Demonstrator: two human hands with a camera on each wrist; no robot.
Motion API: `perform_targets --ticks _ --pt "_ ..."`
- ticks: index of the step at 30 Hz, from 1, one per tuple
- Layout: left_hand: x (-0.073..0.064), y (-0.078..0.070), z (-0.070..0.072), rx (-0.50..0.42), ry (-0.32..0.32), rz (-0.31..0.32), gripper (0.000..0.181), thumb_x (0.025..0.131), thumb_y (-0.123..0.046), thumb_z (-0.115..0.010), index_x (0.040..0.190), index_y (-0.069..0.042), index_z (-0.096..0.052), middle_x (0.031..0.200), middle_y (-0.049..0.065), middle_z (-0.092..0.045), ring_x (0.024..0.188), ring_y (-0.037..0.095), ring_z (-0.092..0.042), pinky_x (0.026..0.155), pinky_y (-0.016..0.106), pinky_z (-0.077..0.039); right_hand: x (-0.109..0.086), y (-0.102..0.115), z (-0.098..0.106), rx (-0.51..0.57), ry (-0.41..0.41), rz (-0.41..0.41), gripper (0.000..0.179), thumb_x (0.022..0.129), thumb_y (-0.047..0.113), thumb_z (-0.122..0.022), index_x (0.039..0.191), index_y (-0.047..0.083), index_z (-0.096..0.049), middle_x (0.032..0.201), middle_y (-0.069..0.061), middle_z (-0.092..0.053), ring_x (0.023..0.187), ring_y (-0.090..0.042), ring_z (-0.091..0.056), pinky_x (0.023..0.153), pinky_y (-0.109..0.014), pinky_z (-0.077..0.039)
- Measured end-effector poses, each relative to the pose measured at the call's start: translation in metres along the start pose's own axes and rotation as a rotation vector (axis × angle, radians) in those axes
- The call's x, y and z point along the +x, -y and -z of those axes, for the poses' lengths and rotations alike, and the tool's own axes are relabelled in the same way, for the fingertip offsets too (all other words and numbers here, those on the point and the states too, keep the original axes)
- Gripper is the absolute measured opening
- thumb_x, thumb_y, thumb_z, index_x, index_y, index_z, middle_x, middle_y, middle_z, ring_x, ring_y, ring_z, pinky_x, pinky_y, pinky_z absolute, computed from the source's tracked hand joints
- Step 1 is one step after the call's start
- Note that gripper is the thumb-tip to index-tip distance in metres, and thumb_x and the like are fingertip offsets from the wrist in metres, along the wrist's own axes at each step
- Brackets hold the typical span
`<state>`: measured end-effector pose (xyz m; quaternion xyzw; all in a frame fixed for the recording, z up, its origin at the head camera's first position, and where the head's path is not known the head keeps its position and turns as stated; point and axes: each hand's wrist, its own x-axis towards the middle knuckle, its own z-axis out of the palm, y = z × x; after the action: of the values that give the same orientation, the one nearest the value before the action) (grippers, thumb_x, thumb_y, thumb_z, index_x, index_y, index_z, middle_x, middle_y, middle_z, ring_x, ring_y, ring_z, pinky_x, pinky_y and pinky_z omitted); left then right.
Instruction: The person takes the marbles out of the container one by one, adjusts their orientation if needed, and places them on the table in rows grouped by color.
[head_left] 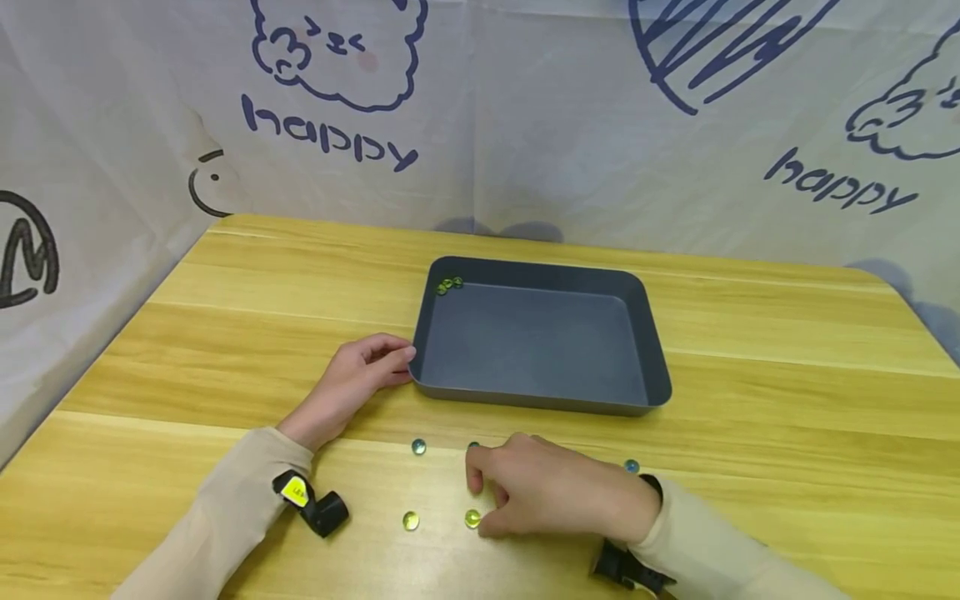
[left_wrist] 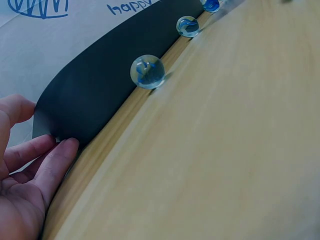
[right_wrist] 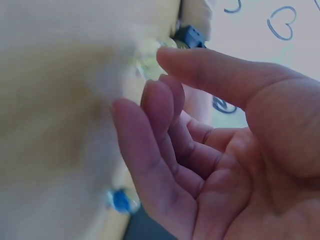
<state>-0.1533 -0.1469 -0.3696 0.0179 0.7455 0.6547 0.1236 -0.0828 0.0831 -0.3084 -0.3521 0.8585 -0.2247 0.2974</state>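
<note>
I saw the yellow-green marble [head_left: 472,518] as a small, clear glass ball with a bright glint, lying on the wooden tabletop [head_left: 787,392] just beside the thumb tip of the right hand [head_left: 540,487]. A second yellow marble [head_left: 410,521], much the same in look, lay to its left, and blue-swirled marbles [head_left: 418,447] were spread in a loose row in front of the dark grey tray [head_left: 536,350], whose far left corner held a small cluster of green marbles [head_left: 450,284]. In the head view I got only the top sliver of the middle blue one, because the right hand covered the rest. My right wrist view was badly smeared: the yellow-green showed as a pale blur behind the thumb tip, and I could not tell whether skin met glass. The left wrist view cut one blue marble off at its top edge. The right hand reached in with its back toward the head camera, fingers bent, thumb well apart from the index finger, and the gap between them held nothing. The left hand [head_left: 360,375] lay at the tray's near left corner, fingers loosely bent, tips touching the wall, though I could not tell how firmly
</note>
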Motion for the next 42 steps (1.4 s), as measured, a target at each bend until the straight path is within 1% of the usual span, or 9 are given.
perform_targets --ticks 6,10,12,16,22,28,31,36,42 --pt "0.001 -0.001 0.0 0.003 0.006 0.004 0.038 0.091 -0.022 -0.057 0.114 0.007 -0.054 0.112 0.02 -0.053 0.095 0.024 -0.059 0.082 0.029 -0.051 -0.01 -0.005 0.024 0.011 -0.069 -0.013 0.019 0.079 0.024 -0.07 0.089 0.017 -0.056 0.058 0.012 -0.052 0.051 -0.002 -0.048 0.057 -0.022 -0.045" --pt "0.001 -0.001 0.001 0.003 0.006 0.001 0.038 0.091 -0.023 -0.057 0.114 0.007 -0.053 0.112 0.02 -0.053 0.094 0.023 -0.059 0.082 0.029 -0.05 -0.018 -0.017 0.046 0.024 -0.159 -0.013 0.016 0.086 0.03 -0.063 0.094 0.017 -0.058 0.059 0.01 -0.052 0.048 -0.005 -0.045 0.055 -0.024 -0.045" --pt "0.001 -0.001 0.0 0.003 0.009 -0.002 0.038 0.091 -0.023 -0.057 0.114 0.007 -0.053 0.112 0.02 -0.053 0.094 0.023 -0.059 0.082 0.029 -0.05 -0.021 -0.024 0.057 0.04 -0.202 -0.029 0.018 0.088 0.032 -0.06 0.096 0.016 -0.059 0.059 0.007 -0.052 0.047 -0.008 -0.045 0.048 -0.025 -0.043" --pt "0.001 -0.003 -0.002 -0.002 0.011 -0.002 0.037 0.091 -0.022 -0.057 0.114 0.007 -0.054 0.112 0.02 -0.053 0.095 0.024 -0.059 0.082 0.029 -0.051 -0.017 -0.038 0.083 0.052 -0.255 -0.105 0.02 0.091 0.032 -0.056 0.1 0.015 -0.06 0.061 -0.001 -0.056 0.048 -0.017 -0.048 0.046 -0.03 -0.042" --pt "0.001 -0.003 -0.001 -0.001 0.003 0.004 0.036 0.091 -0.021 -0.057 0.113 0.007 -0.054 0.111 0.02 -0.054 0.094 0.024 -0.059 0.081 0.029 -0.051 0.011 -0.053 0.123 -0.013 -0.261 -0.223 0.025 0.092 0.031 -0.053 0.103 0.01 -0.061 0.067 -0.005 -0.059 0.048 -0.02 -0.048 0.051 -0.032 -0.043" --pt "0.0 -0.001 0.001 -0.007 -0.002 0.009 0.035 0.091 -0.02 -0.057 0.114 0.007 -0.054 0.111 0.02 -0.054 0.094 0.024 -0.059 0.081 0.029 -0.051 0.05 -0.061 0.148 -0.073 -0.264 -0.226 0.027 0.093 0.028 -0.051 0.093 0.004 -0.065 0.065 -0.007 -0.059 0.045 -0.017 -0.046 0.051 -0.031 -0.044" --pt "0.0 -0.001 0.001 -0.01 -0.005 0.008 0.035 0.091 -0.02 -0.057 0.114 0.007 -0.054 0.112 0.02 -0.054 0.094 0.024 -0.059 0.081 0.029 -0.051 0.067 -0.062 0.152 -0.116 -0.258 -0.243 0.029 0.093 0.028 -0.051 0.088 0.004 -0.067 0.066 -0.008 -0.06 0.046 -0.016 -0.047 0.051 -0.031 -0.046" --pt "-0.001 -0.001 0.001 -0.001 -0.006 0.007 0.035 0.091 -0.021 -0.057 0.114 0.006 -0.054 0.112 0.019 -0.054 0.096 0.025 -0.058 0.081 0.028 -0.051 0.09 -0.061 0.148 -0.12 -0.218 -0.3 0.03 0.092 0.027 -0.052 0.09 0.003 -0.069 0.072 -0.011 -0.064 0.049 -0.016 -0.053 0.055 -0.035 -0.052" --pt "-0.001 0.0 0.0 -0.001 -0.009 0.005 0.034 0.091 -0.02 -0.056 0.113 0.006 -0.054 0.111 0.019 -0.054 0.097 0.025 -0.058 0.081 0.028 -0.051 0.11 -0.059 0.139 -0.129 -0.221 -0.317 0.034 0.092 0.024 -0.053 0.075 0.001 -0.07 0.06 -0.006 -0.062 0.044 -0.014 -0.052 0.05 -0.03 -0.052"
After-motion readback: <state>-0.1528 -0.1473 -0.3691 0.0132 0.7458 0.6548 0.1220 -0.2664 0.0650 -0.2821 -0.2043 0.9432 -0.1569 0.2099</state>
